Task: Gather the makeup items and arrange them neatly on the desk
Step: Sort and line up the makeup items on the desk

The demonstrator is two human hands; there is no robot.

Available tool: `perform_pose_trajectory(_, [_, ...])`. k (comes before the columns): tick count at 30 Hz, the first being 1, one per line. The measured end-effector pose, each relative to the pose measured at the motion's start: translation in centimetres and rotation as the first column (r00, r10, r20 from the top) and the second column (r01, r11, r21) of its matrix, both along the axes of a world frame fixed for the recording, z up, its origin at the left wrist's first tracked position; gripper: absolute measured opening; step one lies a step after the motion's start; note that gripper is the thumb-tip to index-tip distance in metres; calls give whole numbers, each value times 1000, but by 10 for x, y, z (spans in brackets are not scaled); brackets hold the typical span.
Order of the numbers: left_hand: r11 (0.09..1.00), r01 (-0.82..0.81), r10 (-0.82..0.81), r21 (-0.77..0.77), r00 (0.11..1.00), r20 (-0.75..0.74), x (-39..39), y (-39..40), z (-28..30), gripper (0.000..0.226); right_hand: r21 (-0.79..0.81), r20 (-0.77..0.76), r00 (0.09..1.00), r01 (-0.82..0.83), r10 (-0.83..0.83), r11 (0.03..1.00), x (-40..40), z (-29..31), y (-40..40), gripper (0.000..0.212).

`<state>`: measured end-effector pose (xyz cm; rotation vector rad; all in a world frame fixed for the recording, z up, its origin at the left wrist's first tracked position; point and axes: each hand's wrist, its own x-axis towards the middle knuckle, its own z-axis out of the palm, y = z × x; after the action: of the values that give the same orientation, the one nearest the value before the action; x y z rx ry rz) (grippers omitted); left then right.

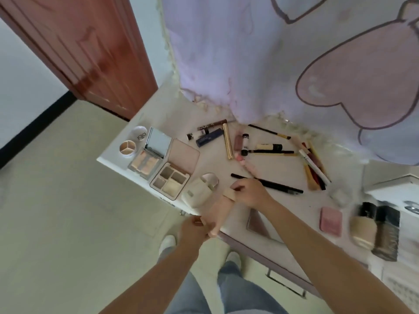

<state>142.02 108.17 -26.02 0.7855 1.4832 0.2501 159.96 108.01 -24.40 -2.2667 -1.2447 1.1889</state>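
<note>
peach makeup tube (216,215) at the counter (229,164) near edge, held between both hands, right hand (248,191) curled round its far cap end, left hand (195,231) pinching its near end, both forearms stretched forward

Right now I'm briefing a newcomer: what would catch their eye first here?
Both hands hold a peach squeeze tube at the white desk's front edge: the left hand grips its bottom end, the right hand its cap end. Behind it lies a scatter of brushes and pencils; open palettes sit left.
</note>
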Motion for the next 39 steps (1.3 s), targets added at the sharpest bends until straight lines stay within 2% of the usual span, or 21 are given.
perform_pose_trajectory(3, [996,-17,27,89,994,-108,5,-9,-11,19,27,11,997,-70,70,997,5,-1,-2,30])
perform_pose_trajectory(6, [983,59,-22,173,978,-207,10,-12,-13,25,38,75,980,-187,184,982,11,4,-10,38])
perform_pose_trajectory(11, [928,226,-100,297,918,-385,9,-23,-10,26,137,240,919,-352,314,926,41,9,-52,33])
perform_pose_trajectory(13, [868,301,-96,394,882,-462,5,-36,-8,20,92,325,873,-412,364,906,57,3,-78,45])
perform_pose_trajectory(16, [771,401,-115,494,851,-512,7,-53,-4,20,-97,421,758,-508,498,856,63,-10,-115,75])
perform_pose_trajectory(18, [723,453,-184,522,854,-486,15,-61,0,21,-114,442,735,-523,514,845,58,-18,-129,81])
perform_pose_trajectory(21, [684,509,-326,523,854,-405,31,-69,8,28,24,402,807,-481,432,876,55,-20,-135,72])
perform_pose_trajectory(23, [732,485,-387,478,874,-294,41,-64,17,41,143,255,907,-378,335,915,57,-11,-134,56])
perform_pose_trajectory(25, [814,433,-414,387,900,-136,50,-54,28,60,207,43,971,-239,235,949,61,7,-131,38])
perform_pose_trajectory(27, [879,377,-408,292,911,53,56,-44,42,67,247,-119,974,-160,194,956,67,29,-128,31])
perform_pose_trajectory(30, [888,373,-433,270,876,212,62,-34,65,59,290,-203,961,-126,190,949,73,60,-126,33])
perform_pose_trajectory(32, [870,384,-462,308,853,242,63,-29,78,58,312,-240,957,-82,162,947,78,73,-126,20])
perform_pose_trajectory(36, [846,409,-517,342,785,340,68,-26,101,63,348,-325,945,78,42,934,84,92,-129,27])
perform_pose_trajectory(39, [822,398,-542,407,768,341,78,-23,112,59,386,-332,942,88,49,918,88,105,-129,21])
